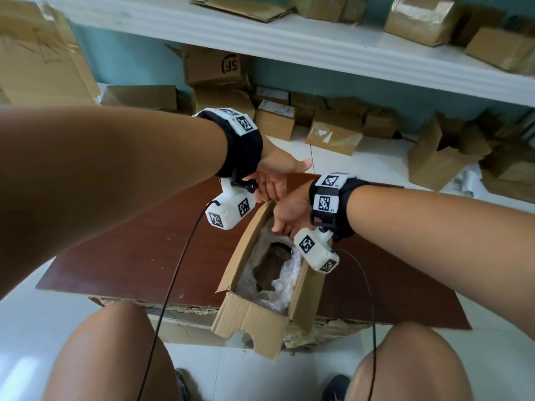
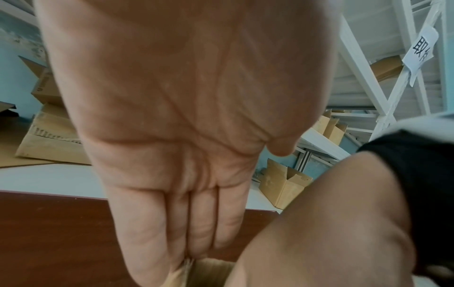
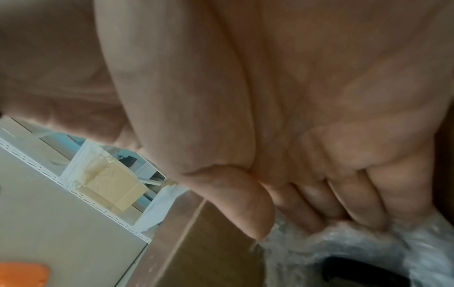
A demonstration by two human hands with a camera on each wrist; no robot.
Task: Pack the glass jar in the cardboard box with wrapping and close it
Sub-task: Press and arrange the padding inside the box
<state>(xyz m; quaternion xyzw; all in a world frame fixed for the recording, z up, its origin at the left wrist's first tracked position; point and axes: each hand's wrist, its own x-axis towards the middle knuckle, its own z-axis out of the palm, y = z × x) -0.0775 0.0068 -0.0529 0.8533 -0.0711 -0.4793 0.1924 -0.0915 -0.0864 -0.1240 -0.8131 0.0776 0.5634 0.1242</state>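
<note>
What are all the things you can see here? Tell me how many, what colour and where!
cardboard box: one, brown, open, at the near edge of the table.
bubble wrap: clear, lining the inside of the cardboard box; a dark shape shows through it, too hidden to name.
table: one, reddish-brown, in front of the person.
other cartons: many, brown, on the floor by the wall and on the white shelf.
cables: two, black, hanging from the wrist cameras.
left hand: fingers straight, at the far rim of the cardboard box.
right hand: fingers straight, reaching down into the bubble wrap.
knees: two, bare, at the bottom.
</note>
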